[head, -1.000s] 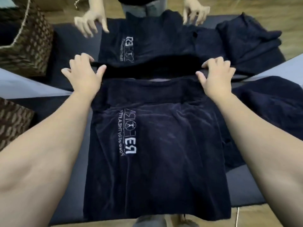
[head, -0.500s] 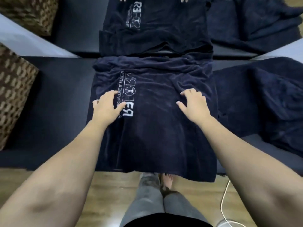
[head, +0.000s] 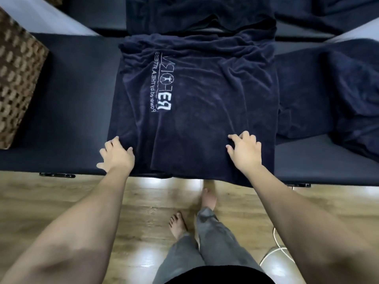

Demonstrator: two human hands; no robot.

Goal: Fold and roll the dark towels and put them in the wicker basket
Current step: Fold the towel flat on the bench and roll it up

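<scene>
A dark navy towel (head: 205, 111) lies spread across the middle of the desk (head: 78, 103), a flat surface padded in dark material. Its far end is bunched in soft wrinkles near the desk's far edge, and its near end hangs slightly over the near edge. White printed lettering (head: 162, 83) runs along the towel's left half, reading sideways and mirrored.

The left hand (head: 115, 154) rests on the towel's near left corner, fingers spread wide and fairly straight, palm down, part of it on the bare desk beside the cloth. The right hand (head: 244, 150) presses on the towel close to its near right corner, fingers bent at the knuckles with the tips on the fabric; whether they pinch any cloth cannot be told.

A wicker basket (head: 18, 78), woven in brown and tan, stands at the desk's left edge, well apart from the towel. More dark towels (head: 338, 93) lie heaped at the right side of the desk, just beside the spread one. Another dark towel (head: 196, 15) lies on a second padded surface beyond the far edge.

Below the near edge, wooden floor (head: 61, 201) shows, with the person's bare feet, grey trousers (head: 205, 247) and a white cable (head: 274, 249).
</scene>
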